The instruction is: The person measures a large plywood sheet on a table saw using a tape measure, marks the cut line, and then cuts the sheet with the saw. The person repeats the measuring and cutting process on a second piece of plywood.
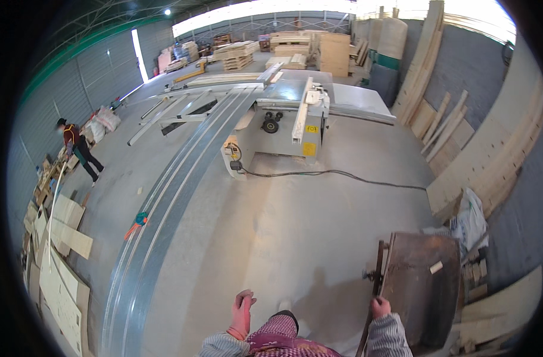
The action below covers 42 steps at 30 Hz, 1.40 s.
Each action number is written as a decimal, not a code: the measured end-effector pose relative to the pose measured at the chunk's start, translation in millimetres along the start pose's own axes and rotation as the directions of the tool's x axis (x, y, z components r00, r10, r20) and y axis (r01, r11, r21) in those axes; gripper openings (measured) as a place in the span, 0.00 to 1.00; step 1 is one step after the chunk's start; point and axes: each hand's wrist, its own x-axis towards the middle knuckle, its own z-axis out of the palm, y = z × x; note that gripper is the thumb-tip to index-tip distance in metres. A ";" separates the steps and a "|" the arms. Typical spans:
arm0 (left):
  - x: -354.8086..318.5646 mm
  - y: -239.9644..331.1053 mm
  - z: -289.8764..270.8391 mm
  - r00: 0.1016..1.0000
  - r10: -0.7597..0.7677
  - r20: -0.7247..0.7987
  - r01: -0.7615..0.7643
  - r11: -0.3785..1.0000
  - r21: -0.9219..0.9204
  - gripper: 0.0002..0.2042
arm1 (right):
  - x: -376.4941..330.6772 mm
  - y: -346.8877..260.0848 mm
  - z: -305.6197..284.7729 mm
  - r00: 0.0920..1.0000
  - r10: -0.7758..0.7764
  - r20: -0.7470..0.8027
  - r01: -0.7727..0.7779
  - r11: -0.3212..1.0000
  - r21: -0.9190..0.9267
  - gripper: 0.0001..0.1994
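Observation:
My right hand (380, 307), in a pinkish glove, is closed around the rusty metal bar (366, 324) along the left side of a brown, worn flat-topped cart or stand (417, 285). A small pale wood offcut (436, 268) lies on its top. My left hand (242, 314) hangs free in front of my body, fingers loosely bent and thumb a little apart. Nothing shows in it. Ahead stands a sliding table saw (283, 128), its long grey sliding table (182, 172) reaching down on my left. An orange and teal tool (137, 225) rests on that table.
A black cable (343, 172) crosses the floor from the saw to the right. Boards (497, 143) lean against the right wall, near a white sack (471, 220). Wood sheets (66, 285) lie at left, where another person (79, 149) stands. Stacked timber (292, 44) fills the back.

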 end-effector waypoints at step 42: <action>982.3 -20.0 761.3 0.945 0.220 -0.242 0.053 0.626 0.778 0.34 | 1049.0 -568.7 107.1 0.797 -0.327 0.507 0.200 0.936 0.289 0.11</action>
